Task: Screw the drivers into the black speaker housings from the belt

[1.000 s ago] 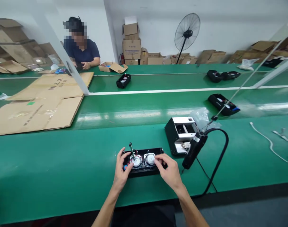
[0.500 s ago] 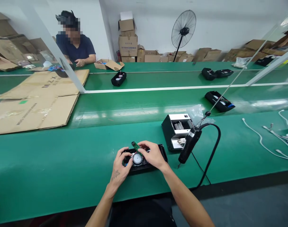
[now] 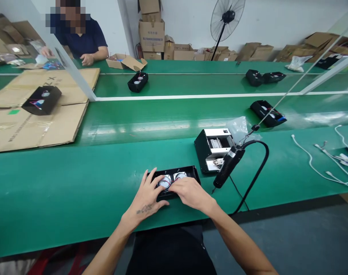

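A black speaker housing (image 3: pixel 196 176) lies open on the green bench in front of me. Inside it sit two round silver speakers, the left speaker (image 3: pixel 164 182) and the right speaker (image 3: pixel 180 175), with thin red wire across them. My left hand (image 3: pixel 147 196) rests over the housing's left end, fingers spread and thumb apart. Over the middle of the housing, my right hand (image 3: pixel 191 192) has its fingertips pinched together between the speakers, close to the wire. What the pinch holds is hidden. No green circuit board shows.
An electric screwdriver (image 3: pixel 229 166) hangs right of the housing, before a black-and-silver machine (image 3: pixel 202 152). White cables (image 3: pixel 314 162) lie at right. More housings, including one on the cardboard (image 3: pixel 44 100), stand beyond. A co-worker (image 3: pixel 88 38) sits at the far left.
The green circuit board in my right hand has gone from sight, and that hand has lowered between the speakers. My left fingers have spread. A housing now lies on the cardboard. The view has tilted down.
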The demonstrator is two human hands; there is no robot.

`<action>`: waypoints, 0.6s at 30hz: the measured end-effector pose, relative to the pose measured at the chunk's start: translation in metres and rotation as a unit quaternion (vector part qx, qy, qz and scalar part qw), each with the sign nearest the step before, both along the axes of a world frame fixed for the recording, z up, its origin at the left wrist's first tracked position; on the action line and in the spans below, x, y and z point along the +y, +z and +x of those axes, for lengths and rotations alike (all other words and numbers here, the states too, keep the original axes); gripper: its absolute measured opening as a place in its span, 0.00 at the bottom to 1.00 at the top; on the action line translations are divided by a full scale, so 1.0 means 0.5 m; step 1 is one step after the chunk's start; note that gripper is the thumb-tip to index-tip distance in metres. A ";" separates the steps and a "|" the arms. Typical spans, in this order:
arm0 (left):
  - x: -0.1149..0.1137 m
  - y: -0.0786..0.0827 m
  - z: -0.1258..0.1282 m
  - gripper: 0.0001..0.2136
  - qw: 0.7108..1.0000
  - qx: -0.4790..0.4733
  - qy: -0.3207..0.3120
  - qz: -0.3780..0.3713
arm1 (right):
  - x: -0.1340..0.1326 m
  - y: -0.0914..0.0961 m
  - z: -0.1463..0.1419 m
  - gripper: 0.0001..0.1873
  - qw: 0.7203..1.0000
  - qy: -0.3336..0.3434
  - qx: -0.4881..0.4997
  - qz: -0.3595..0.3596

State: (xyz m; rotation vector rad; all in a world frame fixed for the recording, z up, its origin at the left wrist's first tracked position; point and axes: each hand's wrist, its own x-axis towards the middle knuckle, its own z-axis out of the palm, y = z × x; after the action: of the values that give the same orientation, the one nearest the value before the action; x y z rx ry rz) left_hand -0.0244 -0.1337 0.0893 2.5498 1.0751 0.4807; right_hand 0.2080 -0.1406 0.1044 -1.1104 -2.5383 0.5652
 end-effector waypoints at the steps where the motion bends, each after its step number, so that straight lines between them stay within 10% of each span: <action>1: 0.000 -0.005 0.000 0.19 1.000 0.013 -0.003 0.005 | 0.002 0.000 -0.006 0.15 1.000 0.002 -0.020 0.000; 18: 0.003 -0.007 0.009 0.13 0.998 0.062 -0.028 0.020 | -0.021 -0.021 -0.032 0.16 0.999 -0.030 -0.031 -0.032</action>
State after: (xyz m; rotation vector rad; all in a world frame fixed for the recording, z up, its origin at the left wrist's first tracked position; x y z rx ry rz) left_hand -0.0199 -0.1320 0.0858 2.6677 1.0423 0.3383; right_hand 0.1923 -0.1511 0.0938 -1.2399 -2.5453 0.6094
